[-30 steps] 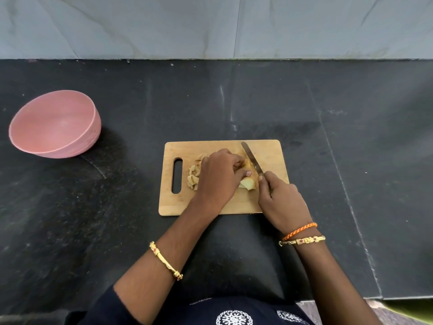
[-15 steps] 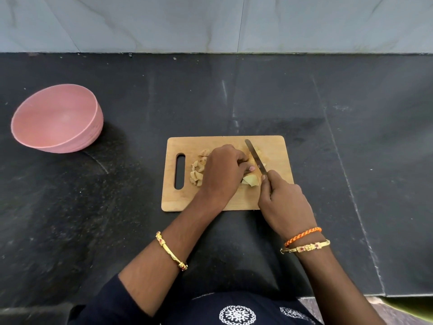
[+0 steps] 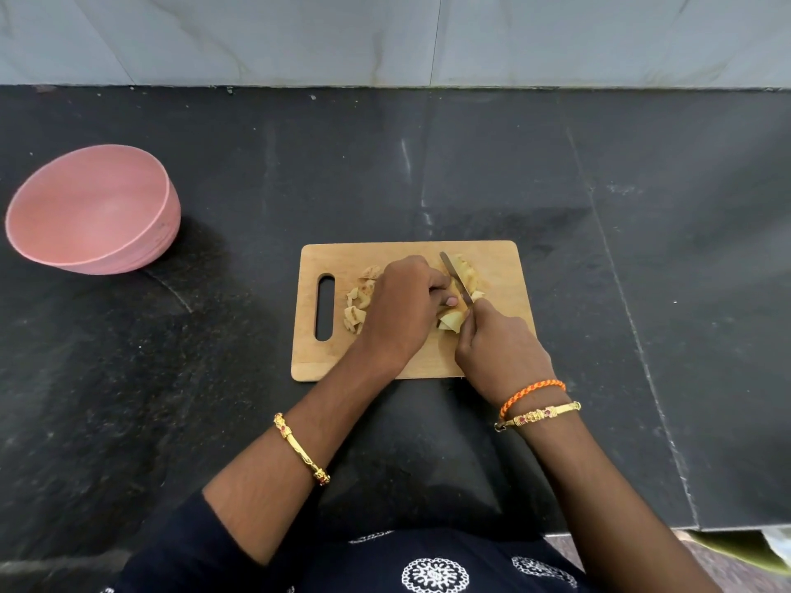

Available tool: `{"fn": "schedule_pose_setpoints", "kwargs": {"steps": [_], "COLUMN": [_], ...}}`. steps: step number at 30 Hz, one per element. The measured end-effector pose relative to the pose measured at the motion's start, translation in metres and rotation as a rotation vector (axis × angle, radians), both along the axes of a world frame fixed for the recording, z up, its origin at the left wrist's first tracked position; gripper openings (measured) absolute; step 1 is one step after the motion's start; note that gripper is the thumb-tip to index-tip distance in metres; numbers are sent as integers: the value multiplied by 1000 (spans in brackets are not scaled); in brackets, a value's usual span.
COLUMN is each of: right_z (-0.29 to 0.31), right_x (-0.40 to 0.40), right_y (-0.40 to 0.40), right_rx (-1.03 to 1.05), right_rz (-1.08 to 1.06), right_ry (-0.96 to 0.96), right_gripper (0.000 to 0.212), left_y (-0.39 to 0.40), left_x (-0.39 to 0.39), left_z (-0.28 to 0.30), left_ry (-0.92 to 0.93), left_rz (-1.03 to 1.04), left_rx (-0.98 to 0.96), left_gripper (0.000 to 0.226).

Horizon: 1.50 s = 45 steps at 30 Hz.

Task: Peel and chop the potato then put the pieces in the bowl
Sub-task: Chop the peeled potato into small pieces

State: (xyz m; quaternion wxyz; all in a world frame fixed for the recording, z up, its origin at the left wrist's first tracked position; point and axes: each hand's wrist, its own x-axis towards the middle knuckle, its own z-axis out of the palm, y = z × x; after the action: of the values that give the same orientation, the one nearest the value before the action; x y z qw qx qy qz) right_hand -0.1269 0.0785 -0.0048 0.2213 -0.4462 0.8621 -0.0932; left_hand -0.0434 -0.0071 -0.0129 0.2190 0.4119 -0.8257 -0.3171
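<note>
The greatest risk lies at the knife (image 3: 456,278), whose blade is set close beside the fingertips (image 3: 451,301) of the left hand (image 3: 400,308); a slip on the moist cut flesh could carry the edge into them. A piece could also be flicked off the cutting board (image 3: 411,365) onto the dark bench (image 3: 599,250) if the blade is pressed down unevenly. The pink bowl (image 3: 92,209) stands well apart from the board, to its far left, so pieces could be dropped during the carry (a judgement only, since nothing has been moved there yet).

The potato (image 3: 453,318) is seen near the middle of the board, pale yellow and already cut into irregular chunks; further pieces lie just beyond the blade, toward the board's far edge. Brownish peelings (image 3: 357,301) are heaped between the board's handle slot and the left hand.

The left fingers are curled down over the potato, holding it steady. The right hand (image 3: 503,355) is wrapped round the knife handle, which is hidden inside the grip, with the forefinger laid along the top.
</note>
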Motion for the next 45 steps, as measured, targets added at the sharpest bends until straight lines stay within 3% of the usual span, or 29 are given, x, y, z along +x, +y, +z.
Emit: {"fn": "schedule_pose_setpoints", "kwargs": {"steps": [15,22,37,45], "right_z": [9,9,-10,-13], "right_x": [10,-1,-2,8], "right_y": [54,34,13,1], "right_rx": [109,-100,-176,-405], "right_rz": [-9,-40,17,-179], "right_ry": [-105,-94,35,-73], "right_gripper": [23,26,24,22], "left_y": [12,7,5,4], "left_x": [-3,-1,-1,1], "left_z": [-7,-3,-3,-2], "left_ry": [72,75,37,51], "left_rz": [133,135,141,121], "left_rx": [19,37,35,56], "left_gripper": [12,15,13,16]}}
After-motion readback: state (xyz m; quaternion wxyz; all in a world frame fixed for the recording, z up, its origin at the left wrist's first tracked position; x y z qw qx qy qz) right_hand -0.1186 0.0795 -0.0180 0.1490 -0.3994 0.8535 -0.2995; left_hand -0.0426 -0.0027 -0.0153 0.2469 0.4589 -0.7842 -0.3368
